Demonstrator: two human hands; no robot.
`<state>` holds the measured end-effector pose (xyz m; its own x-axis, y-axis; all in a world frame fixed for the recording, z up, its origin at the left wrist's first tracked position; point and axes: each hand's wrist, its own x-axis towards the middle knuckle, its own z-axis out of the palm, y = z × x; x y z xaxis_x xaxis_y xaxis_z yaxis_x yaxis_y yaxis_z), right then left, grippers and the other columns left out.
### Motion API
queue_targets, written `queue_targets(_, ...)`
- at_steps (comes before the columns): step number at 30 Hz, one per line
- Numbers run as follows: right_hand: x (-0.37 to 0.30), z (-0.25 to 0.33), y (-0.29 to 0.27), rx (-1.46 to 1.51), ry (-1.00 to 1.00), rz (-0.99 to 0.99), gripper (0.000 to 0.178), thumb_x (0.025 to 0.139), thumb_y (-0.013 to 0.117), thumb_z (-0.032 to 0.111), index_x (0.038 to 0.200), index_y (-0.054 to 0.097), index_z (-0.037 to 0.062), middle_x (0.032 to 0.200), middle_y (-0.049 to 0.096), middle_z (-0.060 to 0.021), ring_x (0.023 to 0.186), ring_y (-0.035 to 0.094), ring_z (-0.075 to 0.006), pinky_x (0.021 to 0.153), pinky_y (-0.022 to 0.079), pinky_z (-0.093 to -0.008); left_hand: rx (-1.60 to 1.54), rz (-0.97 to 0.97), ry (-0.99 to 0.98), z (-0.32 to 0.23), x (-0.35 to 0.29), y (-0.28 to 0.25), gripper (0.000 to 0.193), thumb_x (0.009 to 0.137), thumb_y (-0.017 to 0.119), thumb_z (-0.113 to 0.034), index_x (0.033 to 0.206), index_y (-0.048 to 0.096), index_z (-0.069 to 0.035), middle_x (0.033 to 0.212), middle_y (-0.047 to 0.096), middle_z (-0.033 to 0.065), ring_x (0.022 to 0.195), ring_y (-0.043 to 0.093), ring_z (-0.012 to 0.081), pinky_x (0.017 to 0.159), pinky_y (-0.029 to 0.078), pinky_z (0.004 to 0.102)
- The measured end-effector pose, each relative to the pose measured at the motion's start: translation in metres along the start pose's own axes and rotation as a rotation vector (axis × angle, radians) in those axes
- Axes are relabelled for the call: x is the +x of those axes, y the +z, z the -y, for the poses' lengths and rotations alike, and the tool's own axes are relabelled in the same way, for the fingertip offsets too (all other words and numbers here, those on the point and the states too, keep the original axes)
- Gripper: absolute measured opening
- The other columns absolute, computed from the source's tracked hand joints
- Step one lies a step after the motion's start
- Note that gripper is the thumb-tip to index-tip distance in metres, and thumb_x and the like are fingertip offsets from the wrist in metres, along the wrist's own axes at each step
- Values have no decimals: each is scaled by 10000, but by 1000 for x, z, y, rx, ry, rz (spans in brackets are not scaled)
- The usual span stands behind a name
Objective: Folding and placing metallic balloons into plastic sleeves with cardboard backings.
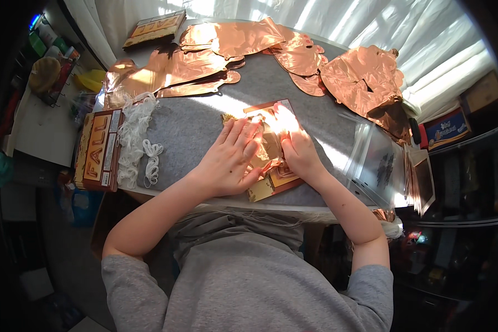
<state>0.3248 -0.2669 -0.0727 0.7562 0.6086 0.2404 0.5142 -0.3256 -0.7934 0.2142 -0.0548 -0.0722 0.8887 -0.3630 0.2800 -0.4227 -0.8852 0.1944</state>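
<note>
A folded piece of shiny copper-coloured foil (pixel 270 145) lies between my hands on a brown and orange printed card (pixel 286 178) near the table's front edge. My left hand (pixel 231 157) rests flat on the foil's left side, its fingers stretched out and its thumb low. On the right side, my right hand (pixel 297 145) lies over the foil and the card's edge with straight fingers, its fingertips washed out by sunlight. A gold-coloured flap (pixel 262 191) shows below the left thumb. Part of the foil is hidden under both hands.
Flat copper foil balloons lie along the back, at the left (pixel 191 69), the middle (pixel 299 55) and the right (pixel 362 77). White string bundles (pixel 135 141) lie beside a printed pack (pixel 99 149). Another pack (pixel 155 29) sits at the back left. Clear plastic sleeves (pixel 371 160) and upright cards (pixel 420 177) are right.
</note>
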Motion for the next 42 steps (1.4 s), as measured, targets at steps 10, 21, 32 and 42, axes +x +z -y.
queue_targets(10,1,-4,5,-69,-166,-42,789,893,491,-88,1639,242,-29,1700,207,-297,1516,393,-459,1160,454,-450,-13,-1,0,-4,6,0,790,994,548,-576,1594,431,-77,1635,362,264,1514,297,513,1273,150,642)
queue_targets(21,-101,55,-3,-421,-170,127,1022,941,758,405,1685,175,17,1751,51,-283,1604,164,-489,1270,261,-543,-22,-42,17,-3,3,2,756,1001,510,-580,1603,453,-126,1595,428,291,1488,347,532,1263,178,651)
queue_targets(32,-150,50,-34,-732,-372,66,445,840,799,172,1272,742,79,1332,725,-97,1286,660,-322,1077,499,-449,-28,-46,29,-2,1,2,771,999,517,-577,1599,452,-97,1590,425,305,1494,346,525,1266,174,644)
queue_targets(42,-160,74,-143,-958,-464,-347,282,868,738,56,1136,781,-20,1136,790,-175,1120,758,-323,1037,558,-475,-14,33,11,-1,-1,2,779,1005,536,-574,1634,400,-134,1657,327,279,1532,279,528,1261,172,646)
